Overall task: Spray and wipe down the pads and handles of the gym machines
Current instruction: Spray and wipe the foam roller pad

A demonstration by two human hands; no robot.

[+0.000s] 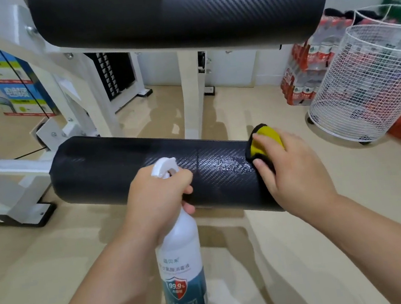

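A black roller pad [110,169] of a white gym machine lies across the middle of the view, with wet droplets on its right part. My left hand [158,195] grips the neck of a white spray bottle [181,264], whose nozzle points at the pad. My right hand [291,173] presses a yellow and black cloth [267,135] against the pad's right end, with the thumb and fingers wrapped round the cloth. A larger black pad [176,12] sits above, at the top of the view.
The white machine frame [191,97] stands behind the roller, its foot [24,213] at the left. A white wire basket [363,79] stands at the right, with packs of bottled water [310,61] behind it. Printed cartons [6,83] are stacked at the left. The floor is beige tile.
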